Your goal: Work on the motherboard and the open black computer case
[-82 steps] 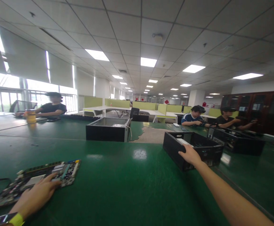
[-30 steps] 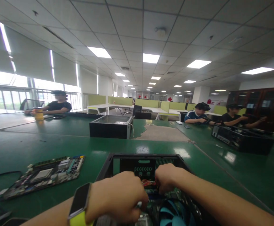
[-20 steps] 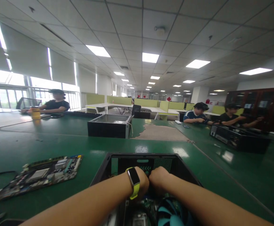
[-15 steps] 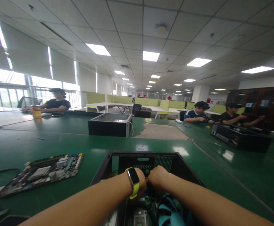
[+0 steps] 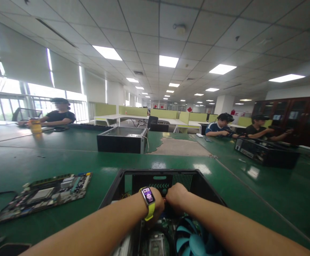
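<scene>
Black computer case [image 5: 139, 179] around your left hand [image 5: 158, 201] and right hand [image 5: 176, 195]
Both look curled, but what they grip I cannot tell; a sagging right forearm [image 5: 224, 217] could snag the teal fan [image 5: 193, 241], nearer you than that hand

The glossy green table [image 5: 64, 161] has a ragged bare patch [image 5: 180, 147] in its surface toward the far edge. An open computer case [image 5: 137, 181] sits toward the near edge, with a circuit board [image 5: 44, 195] to its left. Toward the far edge stand an amber jar [image 5: 35, 125] at left, a shallow black case [image 5: 120, 145] mid-span and another dark case [image 5: 270, 156] at right.
</scene>
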Demonstrator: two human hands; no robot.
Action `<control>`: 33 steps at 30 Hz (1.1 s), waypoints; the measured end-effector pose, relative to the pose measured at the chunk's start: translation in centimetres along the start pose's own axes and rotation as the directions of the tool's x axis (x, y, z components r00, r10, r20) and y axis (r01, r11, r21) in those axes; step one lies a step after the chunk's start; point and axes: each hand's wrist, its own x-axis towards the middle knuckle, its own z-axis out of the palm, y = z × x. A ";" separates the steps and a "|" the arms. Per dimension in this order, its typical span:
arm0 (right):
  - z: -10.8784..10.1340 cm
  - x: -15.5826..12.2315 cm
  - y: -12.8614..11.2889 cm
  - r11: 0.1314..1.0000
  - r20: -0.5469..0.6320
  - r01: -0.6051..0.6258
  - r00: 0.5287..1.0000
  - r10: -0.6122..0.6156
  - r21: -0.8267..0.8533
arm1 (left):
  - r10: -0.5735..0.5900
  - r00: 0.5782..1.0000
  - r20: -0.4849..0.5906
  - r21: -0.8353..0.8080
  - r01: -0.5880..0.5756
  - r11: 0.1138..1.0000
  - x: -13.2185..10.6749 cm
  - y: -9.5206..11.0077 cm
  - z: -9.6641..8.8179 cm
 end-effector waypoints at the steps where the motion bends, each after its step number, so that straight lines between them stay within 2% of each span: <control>1: -0.1 0.0 0.0 1.000 0.023 -0.010 1.000 0.010 -0.018 | 0.003 1.000 0.006 -0.001 -0.003 1.000 0.0 0.0 0.0; 7: -0.9 -0.3 0.2 0.995 0.091 -0.035 0.995 0.044 -0.099 | 0.026 1.000 -0.004 -0.051 -0.026 0.998 -0.3 -0.2 -0.1; 15: -1.1 -0.4 0.4 0.991 0.100 -0.046 0.993 0.059 -0.127 | -0.048 0.999 -0.008 0.007 0.048 0.999 -2.3 0.6 -0.9; 19: -1.2 -0.4 0.5 0.992 0.098 -0.047 0.993 0.059 -0.118 | 0.037 0.999 0.008 0.078 -0.037 0.996 -5.3 1.5 -2.4; 22: -1.5 -0.5 0.7 0.993 0.100 -0.052 0.993 0.063 -0.104 | 0.144 0.980 -0.135 0.023 -0.143 0.990 -9.3 1.2 -4.4; 24: -1.7 -0.6 0.7 0.994 0.089 -0.061 0.994 0.070 -0.095 | 0.195 0.922 -0.333 -0.070 -0.230 0.971 -12.6 0.3 -5.6; 25: -1.8 -0.7 0.7 0.994 0.081 -0.066 0.994 0.073 -0.090 | 0.213 0.869 -0.446 -0.125 -0.296 0.947 -14.2 -0.4 -6.0; 26: -1.8 -0.7 0.6 0.994 0.073 -0.070 0.994 0.077 -0.086 | 0.219 0.801 -0.558 -0.176 -0.372 0.911 -15.8 -1.2 -6.0; 28: -1.8 -0.9 0.7 0.994 0.052 -0.076 0.995 0.080 -0.076 | 0.148 0.628 -0.764 -0.255 -0.505 0.824 -18.3 -2.8 -4.9; 30: -2.1 -1.2 0.9 0.995 0.009 -0.081 0.997 0.082 -0.061 | -0.027 0.488 -0.872 -0.329 -0.544 0.772 -19.8 -4.2 -1.9; 31: -2.4 -1.4 1.0 0.995 -0.021 -0.084 0.996 0.083 -0.053 | -0.131 0.448 -0.884 -0.375 -0.514 0.771 -20.2 -4.8 0.3; 33: -3.7 -2.4 0.8 0.996 -0.094 -0.086 0.992 0.083 -0.035 | -0.324 0.395 -0.860 -0.478 -0.398 0.783 -20.2 -5.8 5.6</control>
